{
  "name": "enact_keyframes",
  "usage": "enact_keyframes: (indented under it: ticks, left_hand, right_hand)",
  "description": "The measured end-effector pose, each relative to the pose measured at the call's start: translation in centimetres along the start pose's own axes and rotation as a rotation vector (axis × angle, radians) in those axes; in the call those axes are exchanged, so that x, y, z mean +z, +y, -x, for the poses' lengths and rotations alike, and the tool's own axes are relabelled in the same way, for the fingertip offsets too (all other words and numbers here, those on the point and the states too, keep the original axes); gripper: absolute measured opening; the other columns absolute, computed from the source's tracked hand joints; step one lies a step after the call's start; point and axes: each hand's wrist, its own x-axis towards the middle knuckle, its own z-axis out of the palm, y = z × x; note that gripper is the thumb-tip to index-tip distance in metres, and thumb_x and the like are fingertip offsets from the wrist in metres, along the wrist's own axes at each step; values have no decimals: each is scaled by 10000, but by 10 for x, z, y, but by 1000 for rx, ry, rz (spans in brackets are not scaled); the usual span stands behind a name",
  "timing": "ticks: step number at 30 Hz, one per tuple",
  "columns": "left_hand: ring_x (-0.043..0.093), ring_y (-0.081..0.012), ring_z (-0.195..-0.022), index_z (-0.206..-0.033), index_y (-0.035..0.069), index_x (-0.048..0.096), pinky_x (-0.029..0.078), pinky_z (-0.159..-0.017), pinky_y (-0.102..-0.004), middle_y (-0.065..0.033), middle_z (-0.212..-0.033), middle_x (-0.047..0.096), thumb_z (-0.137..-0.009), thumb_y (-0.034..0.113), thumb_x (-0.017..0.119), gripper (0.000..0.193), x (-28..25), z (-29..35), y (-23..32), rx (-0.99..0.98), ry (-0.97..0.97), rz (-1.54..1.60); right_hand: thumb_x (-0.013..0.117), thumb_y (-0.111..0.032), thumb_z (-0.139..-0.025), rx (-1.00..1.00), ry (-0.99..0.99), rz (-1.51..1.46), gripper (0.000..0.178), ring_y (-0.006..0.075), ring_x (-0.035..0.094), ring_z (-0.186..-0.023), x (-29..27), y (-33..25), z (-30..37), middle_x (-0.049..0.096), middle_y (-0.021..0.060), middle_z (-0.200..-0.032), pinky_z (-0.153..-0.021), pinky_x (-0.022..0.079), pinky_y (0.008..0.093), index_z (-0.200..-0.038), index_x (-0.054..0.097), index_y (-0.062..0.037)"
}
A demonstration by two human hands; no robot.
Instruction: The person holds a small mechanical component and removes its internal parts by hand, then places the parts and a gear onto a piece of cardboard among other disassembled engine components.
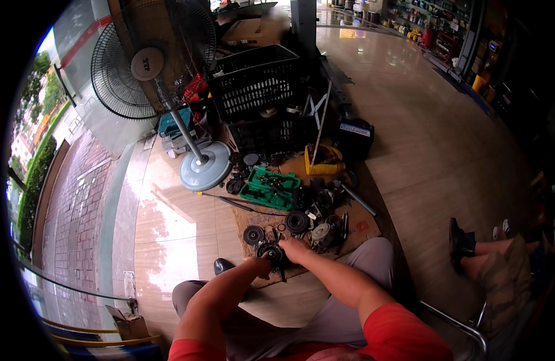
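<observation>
Low over a cardboard sheet, my left hand (260, 265) grips the near-left rim of a round dark metal part (272, 252), like a pulley or clutch with a ringed centre. My right hand (295, 248) is at the far-right side of the same part, fingers closed; what they hold is too small to make out. Just beyond my left hand lies a black pulley-like wheel (253, 234). A larger black ring-shaped wheel (297, 222) rests farther off, past my right hand. A greyish metal housing (323, 233) sits to the right among loose parts.
A green tool case (269, 188) lies open beyond the parts. Behind it stand a yellow container (323, 161), black crates (253, 90) and a pedestal fan (204, 162). A metal tube (358, 199) lies on the right. Another person's legs (479, 248) are at far right.
</observation>
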Motion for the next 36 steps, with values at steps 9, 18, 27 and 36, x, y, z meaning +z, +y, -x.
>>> enact_keyframes:
  ticks: [9, 18, 27, 36]
  left_hand:
    - [512, -295, -1194, -1029, 55, 710, 19, -1114, -661, -120, -1057, 634, -935, 486, 538, 473, 28, -11, -20, 140, 199, -17]
    - [544, -295, -1173, -1024, 43, 707, 4, -1119, -643, -121, -1054, 622, -935, 488, 538, 484, 39, -24, -30, 102, 212, 2]
    - [163, -316, -1499, -1442, 155, 464, 424, -937, -735, -40, -1635, 184, -908, 479, 624, 644, -9, 18, 5, -59, -55, -4]
    - [315, -342, -1445, -1442, 164, 465, 419, -954, -721, -92, -1643, 125, -900, 480, 632, 650, -8, 14, 4, -53, -23, 34]
  right_hand:
    - [637, -295, -906, 46, -5, -232, 277, 389, 647, -979, 10, 10, -13, 675, 220, -972, -796, 505, 473, -1003, 671, -38]
    - [541, -522, -928, 167, 188, -424, 566, 413, 669, -874, 19, 0, -23, 686, 247, -860, -771, 510, 480, -859, 713, 13]
    - [623, -466, -873, 296, 167, -461, 458, 351, 687, -918, 21, 7, -22, 716, 192, -931, -798, 524, 439, -943, 733, -27]
    - [705, -315, -785, 363, 225, -524, 290, 308, 698, -869, 29, 10, -23, 723, 164, -891, -785, 533, 409, -893, 733, -47]
